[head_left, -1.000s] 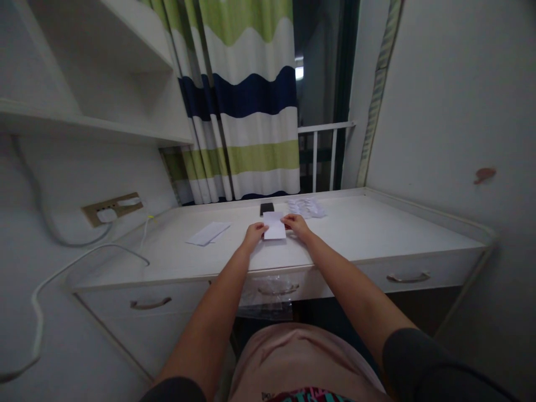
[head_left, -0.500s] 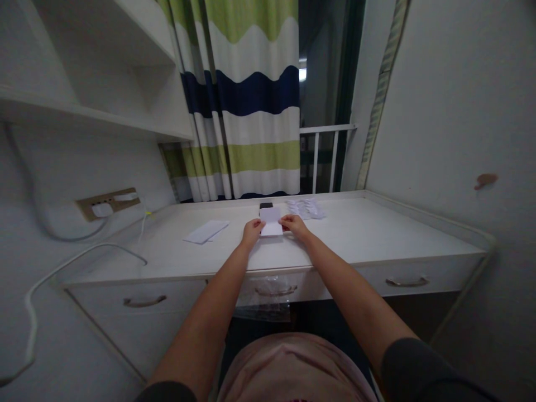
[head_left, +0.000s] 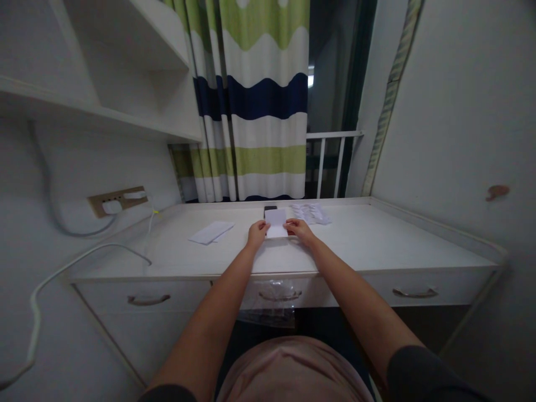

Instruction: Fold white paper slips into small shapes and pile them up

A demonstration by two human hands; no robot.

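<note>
A small white piece of paper (head_left: 276, 224), creased across its middle, is held up just above the desk at the centre. My left hand (head_left: 257, 231) pinches its left edge between thumb and fingers. At its right edge, my right hand (head_left: 299, 228) grips the paper the same way. Right behind the paper lies a small black object (head_left: 270, 208), partly covered by it. White folded papers (head_left: 211, 232) rest on the desk to the left. Behind my right hand is a pile of small whitish folded pieces (head_left: 312, 213), too blurred to name.
The white desk (head_left: 389, 240) has drawers with metal handles. A clear plastic bag (head_left: 274, 298) hangs at the middle drawer. White cables (head_left: 84, 254) and a wall socket (head_left: 117, 201) are at the left, below a shelf (head_left: 146, 125). A striped curtain (head_left: 268, 134) hangs behind.
The whole view has shifted slightly, so everything sits a little further right and lower. Both hands keep hold of the paper, with little visible change in their grip.
</note>
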